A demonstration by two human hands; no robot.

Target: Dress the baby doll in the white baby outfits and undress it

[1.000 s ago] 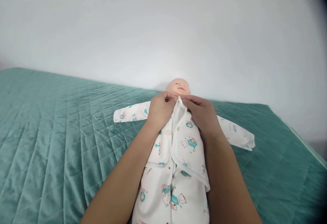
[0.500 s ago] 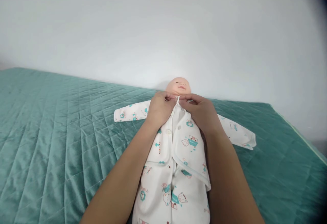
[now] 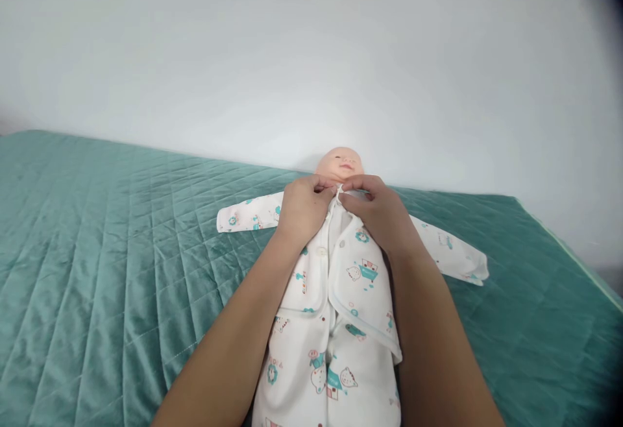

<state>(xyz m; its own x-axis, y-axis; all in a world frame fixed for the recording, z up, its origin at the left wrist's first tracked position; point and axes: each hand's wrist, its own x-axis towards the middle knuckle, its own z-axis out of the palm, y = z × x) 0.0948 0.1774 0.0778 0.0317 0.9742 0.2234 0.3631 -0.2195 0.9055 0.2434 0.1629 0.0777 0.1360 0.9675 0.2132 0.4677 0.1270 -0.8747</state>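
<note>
A baby doll (image 3: 339, 162) lies on its back, dressed in a white printed baby jacket (image 3: 363, 278) and matching trousers (image 3: 302, 375). At the collar, my left hand (image 3: 305, 209) pinches the left front edge of the jacket. My right hand (image 3: 384, 213) pinches the opposite edge, its fingertips almost meeting those of the left. Below the hands the two front panels hang apart, with fasteners showing along their edges. Both sleeves stretch outward, the left sleeve (image 3: 250, 213) and the right sleeve (image 3: 452, 252). The fastener between my fingertips is mostly hidden.
A green quilted cover (image 3: 121, 252) spreads under the doll and to both sides. Behind the doll's head rises a plain white wall (image 3: 292, 57). The cover's light-edged border (image 3: 569, 252) runs along the right.
My right hand has shifted slightly left at the collar, its fingers closer to my left fingertips. The doll and my left hand stay nearly in place.
</note>
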